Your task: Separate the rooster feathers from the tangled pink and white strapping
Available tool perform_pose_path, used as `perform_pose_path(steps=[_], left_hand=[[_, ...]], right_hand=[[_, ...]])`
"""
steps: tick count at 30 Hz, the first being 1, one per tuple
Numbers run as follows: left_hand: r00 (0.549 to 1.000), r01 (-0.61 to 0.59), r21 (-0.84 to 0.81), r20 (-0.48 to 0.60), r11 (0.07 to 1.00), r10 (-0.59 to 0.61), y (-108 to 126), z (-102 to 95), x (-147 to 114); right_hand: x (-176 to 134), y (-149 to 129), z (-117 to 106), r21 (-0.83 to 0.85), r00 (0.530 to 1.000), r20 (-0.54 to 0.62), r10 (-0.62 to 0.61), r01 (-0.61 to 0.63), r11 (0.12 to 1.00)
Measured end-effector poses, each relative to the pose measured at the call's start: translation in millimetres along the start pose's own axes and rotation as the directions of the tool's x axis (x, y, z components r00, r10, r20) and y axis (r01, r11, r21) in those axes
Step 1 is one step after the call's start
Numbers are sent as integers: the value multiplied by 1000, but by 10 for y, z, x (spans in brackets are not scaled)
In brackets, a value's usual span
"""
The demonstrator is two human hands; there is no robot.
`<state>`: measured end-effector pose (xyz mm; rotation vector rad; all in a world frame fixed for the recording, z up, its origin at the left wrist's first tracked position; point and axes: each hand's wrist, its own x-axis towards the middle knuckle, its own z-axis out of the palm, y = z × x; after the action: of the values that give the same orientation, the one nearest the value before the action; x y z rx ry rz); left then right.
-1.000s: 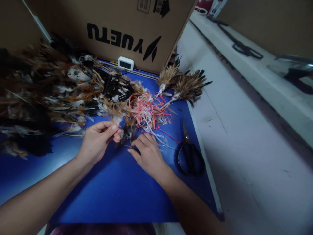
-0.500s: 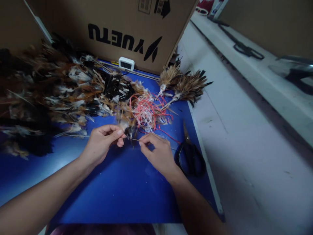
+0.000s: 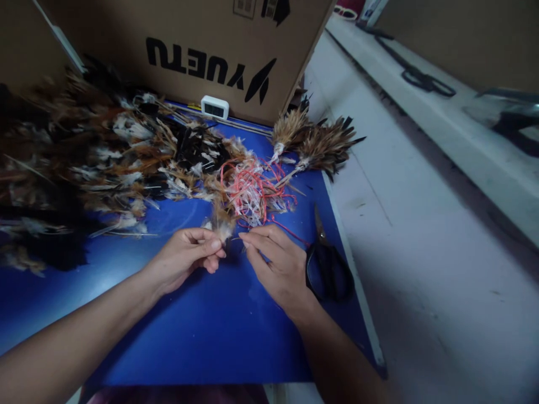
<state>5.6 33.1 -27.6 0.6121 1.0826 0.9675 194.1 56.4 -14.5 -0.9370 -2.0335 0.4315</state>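
Observation:
My left hand (image 3: 185, 257) pinches a small brown-and-white feather tuft (image 3: 222, 223) between thumb and forefinger, a little above the blue tabletop (image 3: 202, 336). Just to its right, the thumb and forefinger of my right hand (image 3: 278, 268) close on a thin pale strand (image 3: 234, 239) at the tuft's base. Whether this strand is a quill or a thin stick I cannot make out. Behind both hands lies a tangle of red and white string (image 3: 251, 191). Black-handled scissors (image 3: 326, 264) rest beside my right wrist, blades pointing away.
A large heap of loose feathers (image 3: 101, 163) covers the back left. Two bound feather bunches (image 3: 324, 143) lie at the back right. A white digital display (image 3: 214, 107) stands against a cardboard box (image 3: 189, 28). More scissors (image 3: 427, 81) sit on the ledge at right.
My left hand has shifted slightly right and down with the feather tuft, which has turned more upright. My right hand has stayed nearly in place, and the gap between the hands is narrower.

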Motion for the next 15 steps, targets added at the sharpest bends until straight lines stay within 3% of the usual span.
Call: perform_pose_path(steps=[10,15], left_hand=[[996,76,-62,41,995,-74,-18,12,-5],[996,88,-73,39,993,-85,-14,16,4]], right_hand=[[23,-63,-54,32,998,61,22,-24,999],[12,-38,-34,40,1000,12,-22,21,999]])
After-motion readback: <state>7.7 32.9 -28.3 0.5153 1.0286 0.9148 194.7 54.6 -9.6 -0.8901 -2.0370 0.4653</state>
